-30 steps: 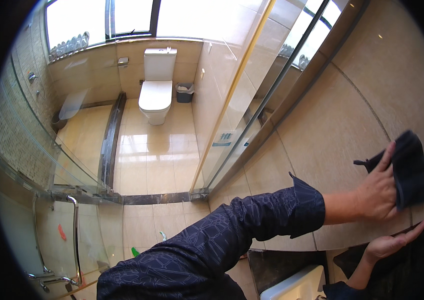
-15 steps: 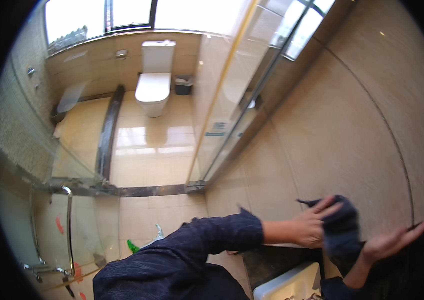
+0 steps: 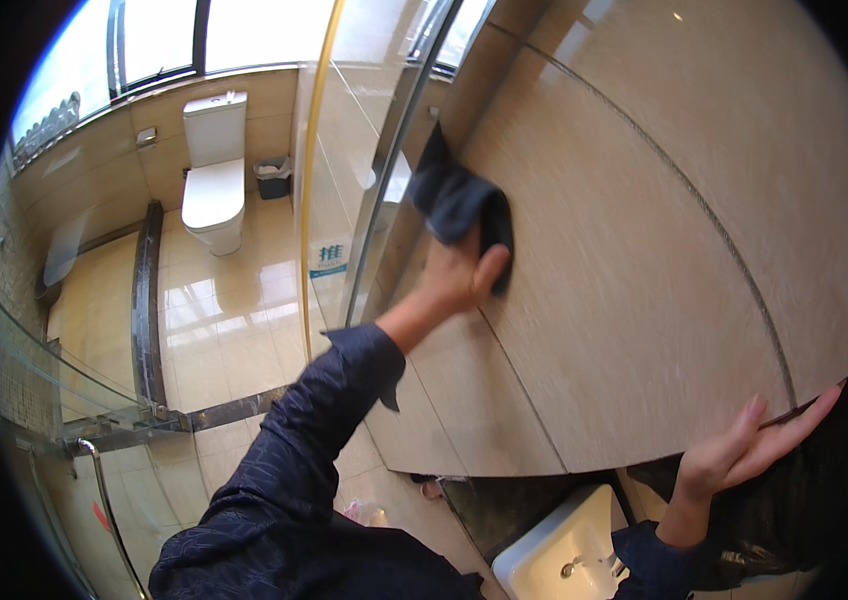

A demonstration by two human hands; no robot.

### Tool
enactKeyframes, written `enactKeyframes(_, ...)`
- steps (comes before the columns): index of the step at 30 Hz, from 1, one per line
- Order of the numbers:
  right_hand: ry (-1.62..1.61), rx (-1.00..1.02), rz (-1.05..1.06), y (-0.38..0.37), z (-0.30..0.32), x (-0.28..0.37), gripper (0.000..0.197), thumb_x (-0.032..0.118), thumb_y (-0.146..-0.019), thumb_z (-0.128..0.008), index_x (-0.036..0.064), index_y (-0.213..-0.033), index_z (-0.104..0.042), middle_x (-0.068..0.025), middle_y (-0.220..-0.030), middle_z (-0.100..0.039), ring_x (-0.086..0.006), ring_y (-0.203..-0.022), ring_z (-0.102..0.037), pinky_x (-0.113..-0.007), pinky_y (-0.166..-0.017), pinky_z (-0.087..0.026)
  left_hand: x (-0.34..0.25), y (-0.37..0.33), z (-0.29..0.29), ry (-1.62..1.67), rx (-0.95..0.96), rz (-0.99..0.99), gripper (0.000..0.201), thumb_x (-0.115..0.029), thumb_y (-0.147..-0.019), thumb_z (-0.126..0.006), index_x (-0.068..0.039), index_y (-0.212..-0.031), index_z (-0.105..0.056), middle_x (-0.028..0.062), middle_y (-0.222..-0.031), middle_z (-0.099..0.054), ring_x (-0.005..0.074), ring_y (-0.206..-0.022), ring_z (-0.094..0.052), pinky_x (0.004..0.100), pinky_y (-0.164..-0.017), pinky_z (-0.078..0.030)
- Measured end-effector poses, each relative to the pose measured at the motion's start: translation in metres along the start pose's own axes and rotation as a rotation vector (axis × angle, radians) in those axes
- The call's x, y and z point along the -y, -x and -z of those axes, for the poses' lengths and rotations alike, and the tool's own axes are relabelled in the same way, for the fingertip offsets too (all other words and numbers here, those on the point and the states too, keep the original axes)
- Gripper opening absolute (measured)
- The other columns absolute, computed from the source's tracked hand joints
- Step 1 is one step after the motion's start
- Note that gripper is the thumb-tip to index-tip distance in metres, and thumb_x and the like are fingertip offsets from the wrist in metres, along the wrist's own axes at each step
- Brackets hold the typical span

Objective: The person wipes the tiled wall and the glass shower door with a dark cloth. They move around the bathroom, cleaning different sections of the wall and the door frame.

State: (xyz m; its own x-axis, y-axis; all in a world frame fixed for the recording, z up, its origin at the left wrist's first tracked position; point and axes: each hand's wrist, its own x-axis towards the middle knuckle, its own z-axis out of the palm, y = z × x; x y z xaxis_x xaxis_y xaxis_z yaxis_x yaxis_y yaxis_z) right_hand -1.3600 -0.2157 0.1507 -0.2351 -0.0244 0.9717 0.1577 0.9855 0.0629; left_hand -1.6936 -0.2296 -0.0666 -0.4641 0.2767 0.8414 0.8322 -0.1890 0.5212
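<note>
"What's the left hand (image 3: 456,275) gripping?"
"A dark cloth (image 3: 456,200), against the wall tiles (image 3: 624,290) beside the glass panel (image 3: 328,305); folds hide the fingertips."
"The right hand (image 3: 722,460)?"
"Open, by the tiles' lower edge; contact's unclear."

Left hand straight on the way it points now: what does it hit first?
Past the dark cloth that the left hand holds, probably more of the beige tiled surface. Depth is hard to judge.
</note>
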Motion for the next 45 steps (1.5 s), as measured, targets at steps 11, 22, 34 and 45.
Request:
enactKeyframes(11,-0.092,-0.019,-0.038,-0.004,-0.012,0.010,0.073,0.012,-0.102,-0.044,-0.0034,-0.166,-0.010,-0.0265,-0.169,-0.022,-0.0391,-0.153,-0.031,-0.049,-0.125,-0.026,0.068,0.159,-0.043,-0.008,0.083,0.264,0.086,-0.043,-0.100,-0.051,0.014,-0.159,-0.024,0.0365,-0.165,-0.025,0.0523,-0.154,-0.021,0.0524,-0.128,-0.012)
enactKeyframes(22,-0.061,-0.017,0.056,-0.006,-0.011,0.001,0.074,0.011,-0.101,-0.044,-0.0038,-0.165,-0.010,-0.0293,-0.168,-0.021,-0.0405,-0.153,-0.031,-0.051,-0.126,-0.025,-0.099,0.113,-0.023,0.185,0.168,-0.127,0.056,-0.041,-0.087,-0.069,-0.005,-0.129,-0.066,0.0255,-0.140,-0.055,0.0539,-0.135,-0.045,0.0632,-0.120,-0.026)
enactKeyframes(34,-0.021,0.002,0.017,-0.005,-0.007,0.004,0.075,0.015,-0.101,-0.044,-0.0003,-0.166,-0.010,-0.0291,-0.166,-0.025,-0.0404,-0.149,-0.035,-0.051,-0.122,-0.030,0.057,0.092,-0.023,0.018,0.078,0.113,0.083,-0.043,-0.103,-0.046,0.014,-0.159,-0.023,0.0363,-0.164,-0.026,0.0522,-0.154,-0.021,0.0508,-0.127,-0.014)
enactKeyframes(45,-0.025,0.010,0.049,-0.005,-0.006,0.000,0.076,0.013,-0.102,-0.044,-0.0012,-0.166,-0.007,-0.0295,-0.167,-0.022,-0.0395,-0.151,-0.032,-0.050,-0.123,-0.029,-0.141,0.172,-0.028,0.473,0.417,-0.181,0.044,-0.028,-0.081,-0.076,-0.009,-0.120,-0.066,0.0202,-0.121,-0.060,0.0446,-0.117,-0.054,0.0555,-0.108,-0.039)
